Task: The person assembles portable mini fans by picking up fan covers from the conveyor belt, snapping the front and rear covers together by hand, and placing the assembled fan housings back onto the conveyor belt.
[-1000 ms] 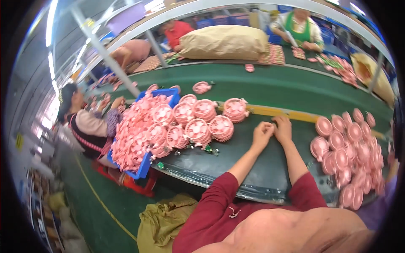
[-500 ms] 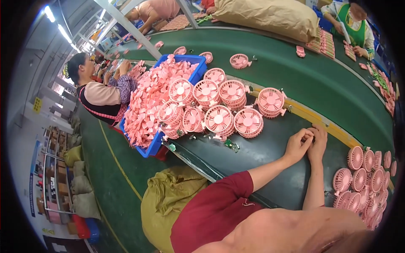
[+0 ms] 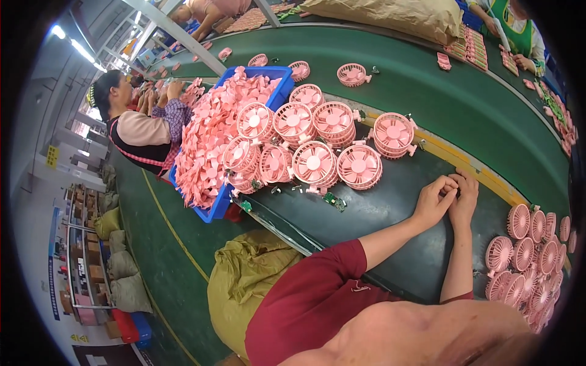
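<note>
Pink fans [image 3: 315, 162] stand grouped, some in stacks, on the dark table [image 3: 390, 196], to the left of the person's hands and apart from them. The left hand [image 3: 434, 201] and right hand [image 3: 465, 196] are together over the table, fingertips meeting; whether anything small is pinched between them cannot be told. Just beyond lies a yellow strip [image 3: 452, 160]. To the right, ribbed pink cages [image 3: 523, 254] are heaped near the right forearm; no blades can be made out in them. Judged by appearance, blades are in place in the left group, while the cages at right look unfitted. Loose pink blades [image 3: 226, 116] fill a blue bin [image 3: 283, 91] past the fans, so much stock appears unused. Small green circuit boards [image 3: 334, 202] lie at the group's near edge. Farther left, a co-worker [image 3: 143, 129] sits at the same line.
</note>
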The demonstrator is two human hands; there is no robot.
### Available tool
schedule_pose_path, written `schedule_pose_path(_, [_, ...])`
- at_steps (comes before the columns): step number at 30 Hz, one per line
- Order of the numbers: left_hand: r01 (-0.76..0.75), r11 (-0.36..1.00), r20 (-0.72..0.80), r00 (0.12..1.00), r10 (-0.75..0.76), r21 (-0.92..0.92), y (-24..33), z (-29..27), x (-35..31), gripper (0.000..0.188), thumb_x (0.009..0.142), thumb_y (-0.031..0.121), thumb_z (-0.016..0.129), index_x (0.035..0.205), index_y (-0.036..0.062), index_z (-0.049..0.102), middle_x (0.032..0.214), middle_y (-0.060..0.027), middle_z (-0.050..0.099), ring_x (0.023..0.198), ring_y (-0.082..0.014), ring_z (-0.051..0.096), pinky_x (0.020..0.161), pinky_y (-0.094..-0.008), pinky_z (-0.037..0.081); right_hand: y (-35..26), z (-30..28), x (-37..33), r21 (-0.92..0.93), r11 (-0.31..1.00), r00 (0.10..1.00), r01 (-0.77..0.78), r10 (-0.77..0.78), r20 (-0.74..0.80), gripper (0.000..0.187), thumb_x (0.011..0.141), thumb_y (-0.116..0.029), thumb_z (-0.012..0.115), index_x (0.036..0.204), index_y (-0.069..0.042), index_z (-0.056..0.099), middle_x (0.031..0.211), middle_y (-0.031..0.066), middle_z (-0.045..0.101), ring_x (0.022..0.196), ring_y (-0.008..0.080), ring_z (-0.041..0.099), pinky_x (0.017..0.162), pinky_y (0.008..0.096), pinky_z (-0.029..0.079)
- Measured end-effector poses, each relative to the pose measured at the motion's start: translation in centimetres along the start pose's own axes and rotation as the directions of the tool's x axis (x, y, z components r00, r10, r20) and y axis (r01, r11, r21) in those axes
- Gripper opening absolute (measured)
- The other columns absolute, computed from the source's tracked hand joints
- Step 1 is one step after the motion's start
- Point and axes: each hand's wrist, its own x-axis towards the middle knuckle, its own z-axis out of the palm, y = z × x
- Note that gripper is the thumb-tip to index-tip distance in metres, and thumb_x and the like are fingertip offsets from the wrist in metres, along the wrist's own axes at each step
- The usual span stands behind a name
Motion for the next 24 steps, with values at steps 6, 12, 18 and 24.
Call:
schedule_pose_path(6, [-0.029,0.999,0.006,1.000,0.029,0.013,-0.12,0.14,-0.11,0.012,0.090,0.005,0.060,0.100,0.0000,0.057,0.081,-0.0063,0.064,0.074,-0.0111,0.062,0.061,-0.0244,0.050,0.05,-0.03,-0.15,0.014,1.000,1.000,-0.009,0.010,-0.021,0.025,0.073,-0.004,0.062,0.097,-0.006,0.068,0.116,0.0109,0.062,0.111,0.0325,0.054,0.095,0.0406,0.042])
schedule_pose_path(12, [-0.044,0.998,0.005,0.999,0.044,0.036,0.02,0.11,-0.22,0.012,0.089,0.006,0.060,0.099,0.0008,0.057,0.082,-0.0080,0.064,0.073,-0.0150,0.063,0.061,-0.0269,0.050,0.01,0.00,-0.23,0.015,1.000,1.000,-0.008,0.009,-0.027,0.025,0.073,-0.005,0.063,0.097,-0.007,0.068,0.116,0.0105,0.062,0.111,0.0323,0.054,0.094,0.0410,0.042])
schedule_pose_path(18, [-0.044,0.999,0.014,0.999,0.044,0.026,-0.02,0.32,-0.19,0.011,0.090,0.006,0.060,0.099,0.0005,0.058,0.081,-0.0054,0.065,0.072,-0.0098,0.062,0.059,-0.0229,0.049,0.25,-0.09,-0.24,0.017,1.000,0.999,0.014,-0.014,-0.043,0.024,0.073,-0.006,0.064,0.096,-0.007,0.068,0.115,0.0107,0.062,0.110,0.0324,0.054,0.094,0.0412,0.042])
schedule_pose_path(24, [-0.039,0.999,0.021,0.999,0.038,0.038,0.03,0.13,-0.15,0.011,0.090,0.006,0.060,0.099,0.0006,0.058,0.081,-0.0050,0.065,0.072,-0.0092,0.062,0.058,-0.0225,0.048,-0.19,-0.17,-0.13,0.014,1.000,0.999,0.008,-0.007,-0.038,0.024,0.072,-0.007,0.065,0.095,-0.007,0.067,0.115,0.0104,0.062,0.110,0.0321,0.054,0.092,0.0414,0.042])
